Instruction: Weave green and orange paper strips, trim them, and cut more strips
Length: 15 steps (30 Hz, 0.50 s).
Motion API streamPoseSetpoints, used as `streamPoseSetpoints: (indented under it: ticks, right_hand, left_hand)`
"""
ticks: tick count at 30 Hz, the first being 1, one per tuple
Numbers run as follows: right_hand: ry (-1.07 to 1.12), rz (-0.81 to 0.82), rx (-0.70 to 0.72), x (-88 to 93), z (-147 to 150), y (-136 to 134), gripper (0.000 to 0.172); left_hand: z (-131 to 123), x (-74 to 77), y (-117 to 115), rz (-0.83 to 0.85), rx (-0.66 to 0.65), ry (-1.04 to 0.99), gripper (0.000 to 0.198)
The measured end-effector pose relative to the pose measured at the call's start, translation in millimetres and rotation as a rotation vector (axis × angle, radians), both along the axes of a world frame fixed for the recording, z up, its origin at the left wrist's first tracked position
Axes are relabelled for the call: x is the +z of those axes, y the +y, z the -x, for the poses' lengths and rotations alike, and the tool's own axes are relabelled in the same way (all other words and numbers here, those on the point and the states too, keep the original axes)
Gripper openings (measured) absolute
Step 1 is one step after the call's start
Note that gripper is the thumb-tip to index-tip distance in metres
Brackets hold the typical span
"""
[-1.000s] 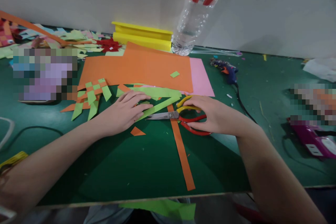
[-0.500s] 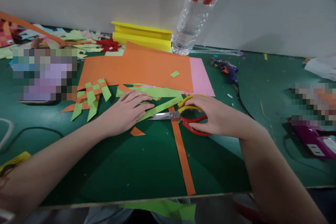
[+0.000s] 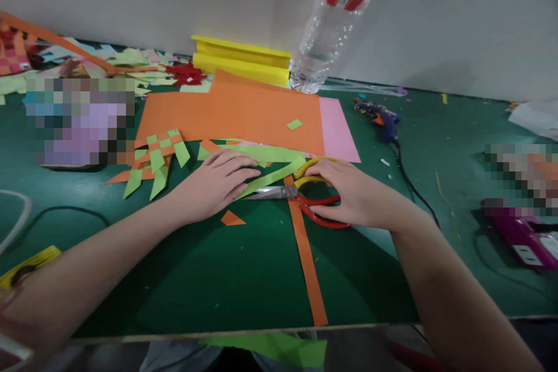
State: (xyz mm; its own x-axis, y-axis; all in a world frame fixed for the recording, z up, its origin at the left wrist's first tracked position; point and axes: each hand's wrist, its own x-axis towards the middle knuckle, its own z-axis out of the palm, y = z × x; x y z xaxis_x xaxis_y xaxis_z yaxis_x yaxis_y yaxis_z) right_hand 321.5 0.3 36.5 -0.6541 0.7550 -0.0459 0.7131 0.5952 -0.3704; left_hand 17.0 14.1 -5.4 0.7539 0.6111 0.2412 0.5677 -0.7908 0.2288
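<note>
My left hand [image 3: 220,183] lies palm down over the near end of a green paper strip [image 3: 276,175], its fingers slightly spread. Around the red and yellow handles of the scissors [image 3: 274,192] curl the fingers of my right hand [image 3: 342,189]. The blades point left, below the green strip, with their tips near my left fingertips. A long orange strip [image 3: 307,261] runs from beneath the scissors to the table's front edge. Left of my left hand sits a woven green and orange paper piece [image 3: 163,145]. A small orange scrap [image 3: 233,218] lies nearer the front edge.
Behind my hands are orange sheets [image 3: 261,110], a pink sheet [image 3: 337,128], folded yellow paper [image 3: 242,64] and a plastic bottle [image 3: 326,35]. A glue gun [image 3: 383,121] with a cord lies at right, a purple device [image 3: 518,235] farther right. Paper scraps [image 3: 126,58] fill the back left.
The whole view has shifted slightly, so most objects appear a little farther right. Both hands and the scissors stay in nearly the same places.
</note>
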Motion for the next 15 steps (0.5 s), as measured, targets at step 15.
streamPoseSetpoints:
  ticks: [15]
  right_hand:
    - [-0.07,0.011,0.009,5.5,0.9,0.2,0.041]
  left_hand:
    - [3.0,0.6,2.1,0.048,-0.031,0.037,0.037]
